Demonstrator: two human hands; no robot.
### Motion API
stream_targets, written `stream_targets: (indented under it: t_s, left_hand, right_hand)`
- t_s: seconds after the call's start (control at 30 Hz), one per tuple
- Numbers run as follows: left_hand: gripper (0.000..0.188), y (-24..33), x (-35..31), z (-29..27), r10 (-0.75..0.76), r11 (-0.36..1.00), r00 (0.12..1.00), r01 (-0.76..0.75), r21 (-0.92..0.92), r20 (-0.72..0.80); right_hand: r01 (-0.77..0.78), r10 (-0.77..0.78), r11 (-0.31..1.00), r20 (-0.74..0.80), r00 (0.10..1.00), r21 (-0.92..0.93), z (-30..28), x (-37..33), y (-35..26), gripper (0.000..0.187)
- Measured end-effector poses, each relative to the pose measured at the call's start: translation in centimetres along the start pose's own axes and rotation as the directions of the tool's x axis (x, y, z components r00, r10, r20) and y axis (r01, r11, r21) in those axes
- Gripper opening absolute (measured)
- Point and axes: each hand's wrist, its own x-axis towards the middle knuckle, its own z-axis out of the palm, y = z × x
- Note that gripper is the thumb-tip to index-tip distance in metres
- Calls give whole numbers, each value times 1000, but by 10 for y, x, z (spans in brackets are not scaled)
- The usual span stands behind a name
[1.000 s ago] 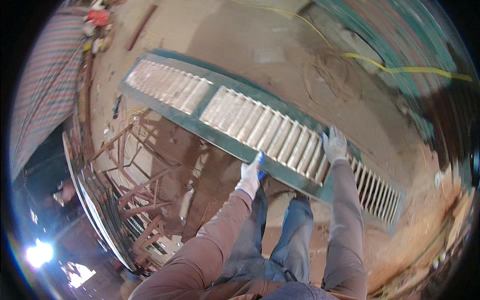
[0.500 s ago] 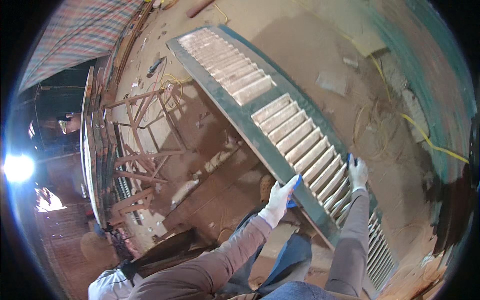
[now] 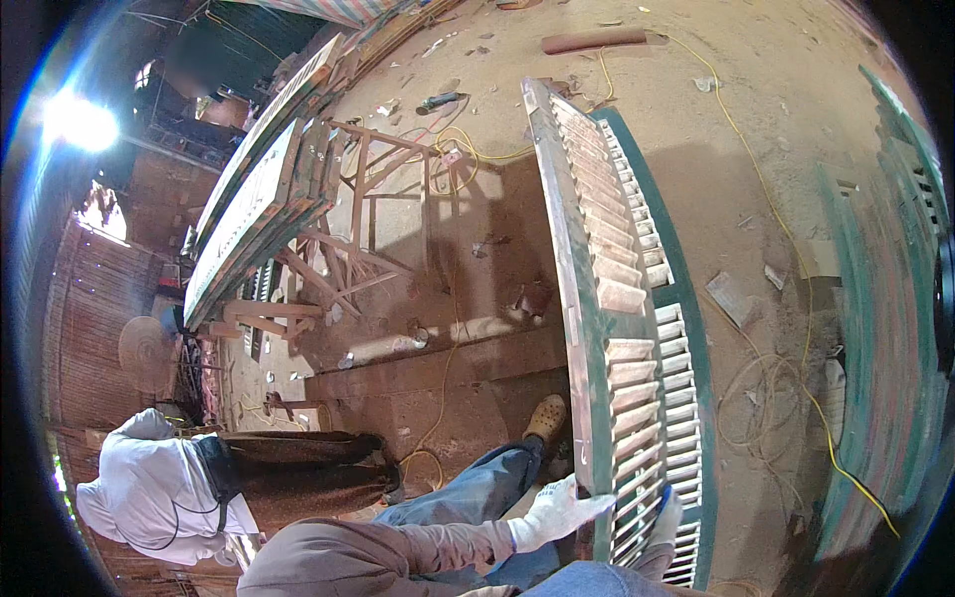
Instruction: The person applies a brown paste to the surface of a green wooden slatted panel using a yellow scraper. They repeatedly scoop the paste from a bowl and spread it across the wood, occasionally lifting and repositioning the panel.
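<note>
The shutter (image 3: 625, 326) lies up the frame from both my hands: its long axis runs from the bottom edge, right of centre, to the upper middle, leaning slightly left toward the far end. I have it near its lower end, so most of its length stretches out beyond my grip.

My left hand (image 3: 559, 512), in a white glove, is on the left edge, thumb laid over toward the slats and the other fingers out of sight round the side; I judge it to be pinching that edge. My right hand (image 3: 667, 519) is at the opposite long edge, blue fingertips upward and part of it hidden by the shutter; I cannot tell how tightly it is closed. The left is nearer the pale, thick edge that faces the left of the frame; the right is nearer the second shutter (image 3: 679, 294), which shows along the right side. Whether the two shutters touch, I cannot tell.

My shoe (image 3: 545, 418) is just left of the shutter. A yellow cable (image 3: 786, 214) trails down the right of the frame, and a stack of panels (image 3: 264, 214) leans at upper left.
</note>
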Motion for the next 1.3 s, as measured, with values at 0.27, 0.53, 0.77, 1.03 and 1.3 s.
stream_targets:
  t_s: [0.27,0.53,0.77,1.03,1.3]
  left_hand:
    - [78,24,-37,-18,-34,961,959,-46,272,283]
    - [100,38,149,-84,70,772,965,-212,-599,-251]
    - [90,80,111,-126,-112,853,962,-34,-520,-248]
    - [94,96,-40,-155,-53,834,979,-64,-548,-196]
    - [88,105,-217,-145,-109,789,929,-134,-599,-353]
  right_hand:
    - [-63,74,985,69,995,-162,-3,-76,-115,63]
    - [69,-25,965,173,985,-255,37,-68,-233,64]
    - [182,-92,917,253,963,-356,88,-66,-305,65]
    - [308,-126,778,345,930,-547,109,-99,-375,66]
    - [536,-201,555,523,828,-636,58,-168,-397,67]
